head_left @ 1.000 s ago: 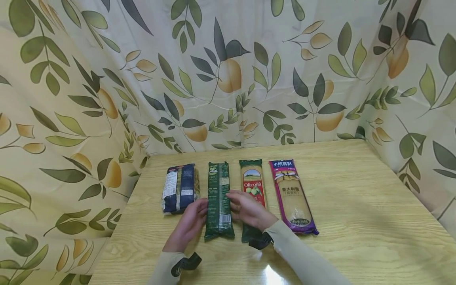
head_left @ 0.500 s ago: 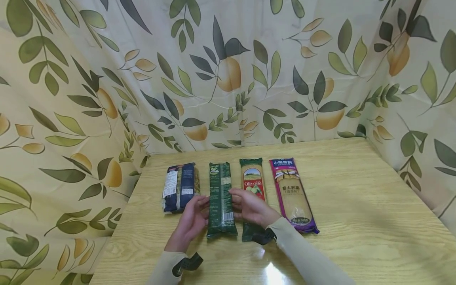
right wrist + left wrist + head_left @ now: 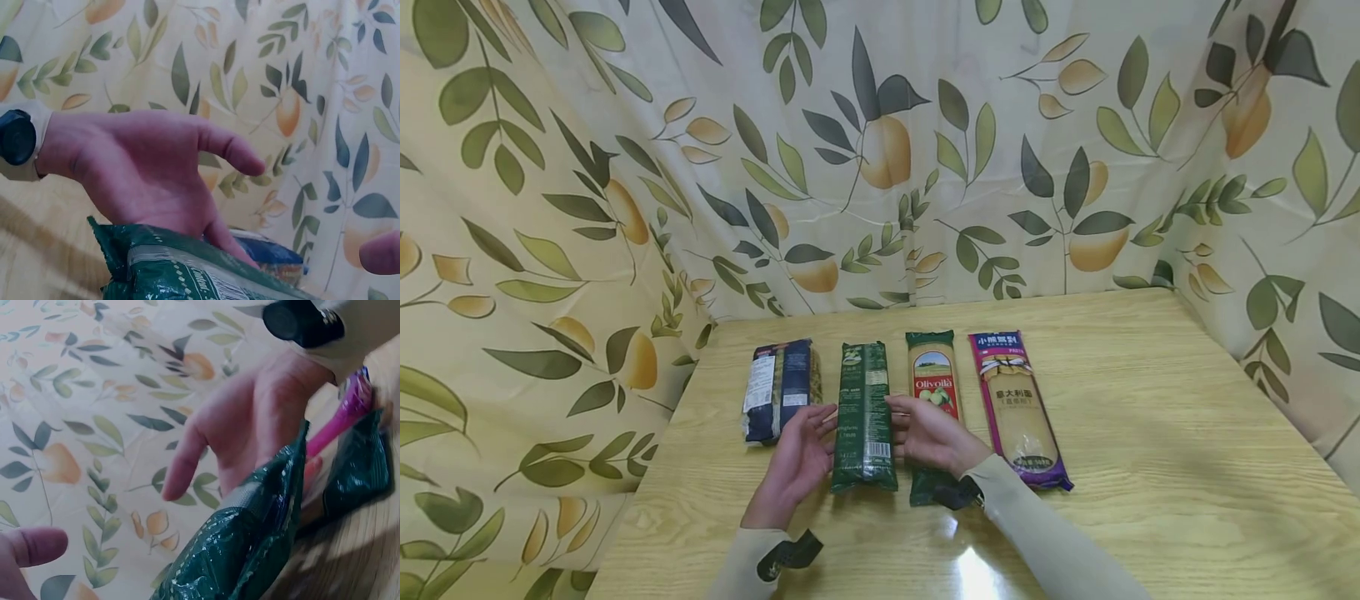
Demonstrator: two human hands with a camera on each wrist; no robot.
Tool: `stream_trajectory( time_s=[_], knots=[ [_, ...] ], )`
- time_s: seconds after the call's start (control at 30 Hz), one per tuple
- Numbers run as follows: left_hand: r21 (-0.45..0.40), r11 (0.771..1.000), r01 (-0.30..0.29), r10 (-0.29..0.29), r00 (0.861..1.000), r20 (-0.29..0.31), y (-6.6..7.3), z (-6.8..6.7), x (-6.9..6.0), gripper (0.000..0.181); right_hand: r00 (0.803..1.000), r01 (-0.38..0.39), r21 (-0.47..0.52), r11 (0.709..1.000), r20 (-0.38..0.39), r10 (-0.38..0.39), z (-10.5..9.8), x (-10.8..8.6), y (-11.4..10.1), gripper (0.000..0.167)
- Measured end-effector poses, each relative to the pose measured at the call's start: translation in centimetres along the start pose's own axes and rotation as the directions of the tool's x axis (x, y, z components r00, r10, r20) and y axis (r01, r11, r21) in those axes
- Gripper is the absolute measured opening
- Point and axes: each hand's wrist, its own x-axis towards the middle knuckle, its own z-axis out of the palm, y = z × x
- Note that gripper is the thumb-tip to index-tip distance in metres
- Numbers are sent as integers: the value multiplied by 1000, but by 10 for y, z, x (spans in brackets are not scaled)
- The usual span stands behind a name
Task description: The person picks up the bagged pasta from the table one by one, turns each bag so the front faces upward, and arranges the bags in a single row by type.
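Observation:
A long green pack of spaghetti (image 3: 862,433), its printed back facing up, is held between my two hands. On its left side lies my left hand (image 3: 801,462), fingers against the edge and partly under it. My right hand (image 3: 936,437) touches the opposite edge, index finger extended. In the right wrist view, the left hand (image 3: 150,162) has its thumb raised off the pack (image 3: 181,269), with its fingers going behind the plastic. The left wrist view shows the right hand (image 3: 250,419) likewise, thumb apart and the other fingers mostly hidden by the pack (image 3: 231,550).
A blue pasta bag (image 3: 781,383) lies to the left on the wooden table (image 3: 1150,417). To the right are a green Olivoilà spaghetti pack (image 3: 932,367), partly covered by the right hand, and a purple-edged spaghetti pack (image 3: 1018,408). A patterned curtain (image 3: 880,208) stands behind.
The green pack, with both hands at it, has shifted slightly right, then back left, and its near end has risen in view. The other packs stay put.

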Motion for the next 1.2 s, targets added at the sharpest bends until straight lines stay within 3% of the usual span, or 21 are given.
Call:
stream_trajectory(
  time_s=[0.17, 0.37, 0.5, 0.6, 0.73, 0.9, 1.2],
  knots=[
    [39, 999, -6, 7, 999, -32, -1, 0, 0, 37, 999, -19, 21, 1000, 29, 19, 0, 0, 1, 56],
    [196, 981, -4, 11, 999, -35, -8, -7, 1, 61, 999, -25, 14, 1000, 30, 25, -2, 2, 4, 55],
    [313, 950, -3, 12, 1000, -28, -13, -11, -1, 67, 1000, -22, -12, 1000, 8, 22, -1, 3, 8, 52],
    [376, 926, -31, 53, 997, -47, -14, -12, -3, 64, 1000, -20, -22, 1000, -5, 20, 0, 4, 10, 52],
    [448, 891, -67, 112, 991, -74, -12, -9, -4, 62, 1000, -15, -23, 1000, -9, 15, 2, 7, 9, 54],
    [536, 842, -55, 107, 992, -66, -13, -1, -5, 63, 1000, -16, -14, 1000, -12, 16, 4, 6, 7, 55],
    [537, 841, -72, 117, 992, -52, -19, 14, -6, 64, 1000, -12, -6, 1000, -27, 11, 4, 3, 4, 58]
  ],
)
